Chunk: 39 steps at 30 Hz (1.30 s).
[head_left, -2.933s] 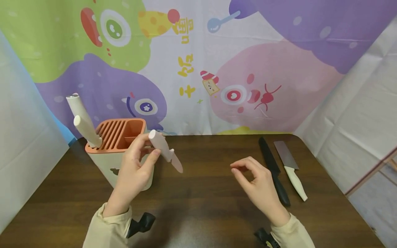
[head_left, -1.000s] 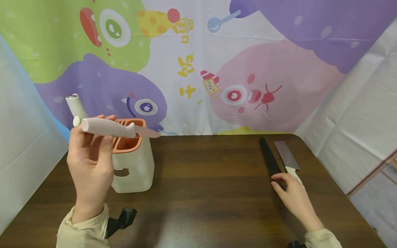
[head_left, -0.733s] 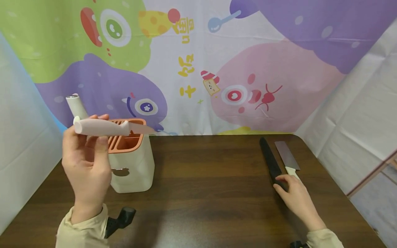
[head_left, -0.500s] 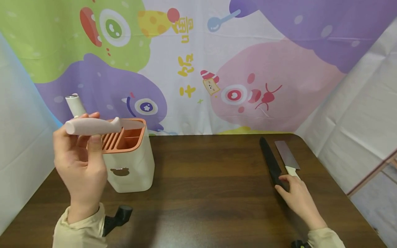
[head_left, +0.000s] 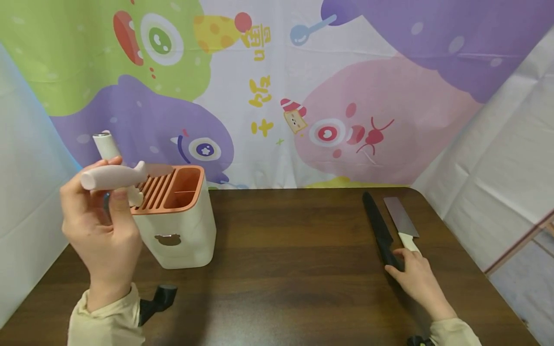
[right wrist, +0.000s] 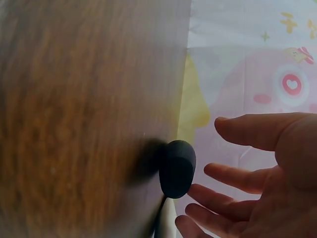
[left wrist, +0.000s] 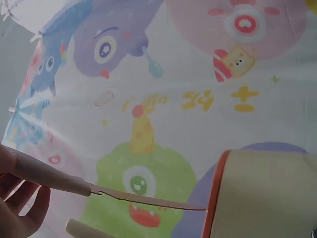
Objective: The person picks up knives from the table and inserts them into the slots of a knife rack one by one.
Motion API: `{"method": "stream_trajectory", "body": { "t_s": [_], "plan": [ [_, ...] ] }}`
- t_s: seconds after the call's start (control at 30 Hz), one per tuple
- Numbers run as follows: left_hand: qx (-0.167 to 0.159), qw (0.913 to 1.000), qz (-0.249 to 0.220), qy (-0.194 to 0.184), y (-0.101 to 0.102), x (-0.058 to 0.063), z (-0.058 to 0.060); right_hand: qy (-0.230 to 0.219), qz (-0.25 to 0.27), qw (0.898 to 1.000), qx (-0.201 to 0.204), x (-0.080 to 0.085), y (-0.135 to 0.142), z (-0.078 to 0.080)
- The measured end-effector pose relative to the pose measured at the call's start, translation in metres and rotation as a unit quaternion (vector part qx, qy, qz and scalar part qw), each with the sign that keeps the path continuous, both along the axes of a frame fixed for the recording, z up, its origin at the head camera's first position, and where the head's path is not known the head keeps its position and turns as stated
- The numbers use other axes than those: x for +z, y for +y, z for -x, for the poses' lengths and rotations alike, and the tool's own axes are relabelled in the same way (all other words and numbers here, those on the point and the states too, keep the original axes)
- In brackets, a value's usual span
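Observation:
My left hand (head_left: 99, 226) pinches a small pale pink knife (head_left: 114, 177) by its handle, held level above the left side of the knife block (head_left: 186, 240). In the left wrist view the pink blade (left wrist: 148, 199) points toward the block's orange rim. Over at the right, my right hand (head_left: 417, 281) is beside the handle of a black knife (head_left: 376, 221) lying on the table. The right wrist view shows its fingers (right wrist: 237, 176) spread loosely next to the black handle (right wrist: 177, 168); whether a fingertip touches it I cannot tell.
A white-handled cleaver (head_left: 401, 216) lies right of the black knife, its handle partly behind my right hand. White handles, one of them a capped handle (head_left: 106, 145), stick out of the block's slots behind my left hand. A cartoon curtain (head_left: 277, 96) hangs at the table's far edge.
My left hand has carried the pink knife left and turned it from pointing down to level. The right hand has come over from mid-table to the black knife's handle.

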State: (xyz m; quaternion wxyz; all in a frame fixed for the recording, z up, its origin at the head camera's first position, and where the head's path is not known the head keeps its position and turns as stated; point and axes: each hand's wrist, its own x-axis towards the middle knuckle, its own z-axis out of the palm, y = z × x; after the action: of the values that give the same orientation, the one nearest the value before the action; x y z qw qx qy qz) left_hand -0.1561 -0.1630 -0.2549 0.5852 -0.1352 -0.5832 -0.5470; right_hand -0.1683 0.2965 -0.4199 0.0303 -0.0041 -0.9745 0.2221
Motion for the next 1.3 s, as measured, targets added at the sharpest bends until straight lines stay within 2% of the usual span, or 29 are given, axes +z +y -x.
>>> {"method": "stream_trajectory", "body": {
  "t_s": [0.3,0.67,1.07,1.3],
  "plan": [
    [0.053,0.9983,0.022,-0.013,-0.004,-0.005,0.003,-0.055,-0.018,0.998,-0.012,0.000,0.005,0.001],
    [0.063,0.9974,0.029,-0.017,-0.010,-0.011,0.006,-0.068,-0.009,0.998,-0.014,-0.001,0.007,0.003],
    [0.084,0.9949,0.042,-0.038,-0.014,-0.019,0.009,-0.084,-0.003,0.996,-0.015,0.000,0.007,0.003],
    [0.080,0.9958,0.032,-0.033,-0.014,-0.020,0.009,-0.091,-0.002,0.996,-0.020,-0.001,0.007,0.003]
  ]
}}
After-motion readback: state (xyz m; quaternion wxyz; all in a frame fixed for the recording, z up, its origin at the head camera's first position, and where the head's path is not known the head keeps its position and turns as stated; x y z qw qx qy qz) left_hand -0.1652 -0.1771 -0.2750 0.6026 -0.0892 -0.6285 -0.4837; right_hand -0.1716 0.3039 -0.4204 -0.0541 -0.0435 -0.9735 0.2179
